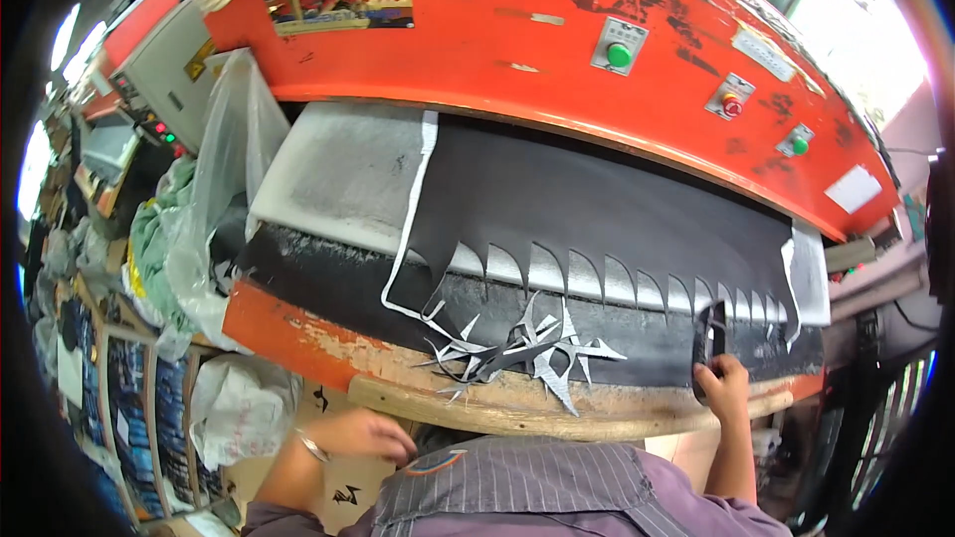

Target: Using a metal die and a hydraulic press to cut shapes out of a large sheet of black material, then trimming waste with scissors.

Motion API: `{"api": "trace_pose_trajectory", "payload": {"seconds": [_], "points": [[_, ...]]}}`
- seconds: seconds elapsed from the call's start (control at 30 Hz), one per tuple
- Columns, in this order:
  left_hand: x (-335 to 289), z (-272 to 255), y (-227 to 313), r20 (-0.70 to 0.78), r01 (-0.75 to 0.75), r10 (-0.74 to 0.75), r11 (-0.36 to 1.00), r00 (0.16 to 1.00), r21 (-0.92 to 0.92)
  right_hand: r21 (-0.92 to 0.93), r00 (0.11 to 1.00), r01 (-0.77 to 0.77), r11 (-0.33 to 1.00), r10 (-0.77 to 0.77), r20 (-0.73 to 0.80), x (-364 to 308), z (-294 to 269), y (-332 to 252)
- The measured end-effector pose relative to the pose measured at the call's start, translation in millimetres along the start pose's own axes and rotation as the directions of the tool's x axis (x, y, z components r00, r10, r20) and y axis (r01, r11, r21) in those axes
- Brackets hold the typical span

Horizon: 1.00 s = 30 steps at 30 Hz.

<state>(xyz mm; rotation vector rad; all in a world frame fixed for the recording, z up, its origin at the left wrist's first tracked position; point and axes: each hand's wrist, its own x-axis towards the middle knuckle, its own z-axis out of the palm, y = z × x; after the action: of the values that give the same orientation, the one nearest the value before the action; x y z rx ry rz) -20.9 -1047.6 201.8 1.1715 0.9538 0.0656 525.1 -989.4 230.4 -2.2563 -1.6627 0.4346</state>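
My right hand (725,381) grips the near end of a narrow dark cutting die (708,338), which stands over the front strip of the press bed beside the sheet's cut edge. A large black sheet of material (597,189) lies across the bed; its near edge is cut into a row of curved, pointed notches, and pale strips line its two sides. Spiky grey and black offcuts (557,348) lie heaped at the bed's front. My left hand (363,435), with a bracelet at the wrist, hangs near my body, holding nothing, its fingers loosely apart.
The press's orange beam (448,60) spans the far side, bearing green buttons (619,55) and a red button (732,107). A worn wooden rail (477,413) edges the bed in front of me. Plastic bags (234,139) and shelves (129,408) stand to the left.
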Motion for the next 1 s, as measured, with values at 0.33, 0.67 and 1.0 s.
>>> {"api": "trace_pose_trajectory", "payload": {"seconds": [0.33,0.67,1.0], "points": [[157.5,-208.8,65.3,-0.755,-0.542,0.065,0.736,0.653,-0.405,-0.014,0.947,0.210,0.978,-0.200,0.253,-20.3,74.5,-105.0],[219.5,-223.6,87.2,-0.824,0.269,0.420,0.802,0.380,0.533,0.158,0.968,0.104,0.982,-0.136,0.213,-43.2,61.7,-79.2],[290.5,-95.7,172.4,-0.627,-0.024,0.737,0.653,0.254,0.757,0.085,0.971,0.152,0.985,-0.133,-0.201,108.1,39.0,-14.5]]}}
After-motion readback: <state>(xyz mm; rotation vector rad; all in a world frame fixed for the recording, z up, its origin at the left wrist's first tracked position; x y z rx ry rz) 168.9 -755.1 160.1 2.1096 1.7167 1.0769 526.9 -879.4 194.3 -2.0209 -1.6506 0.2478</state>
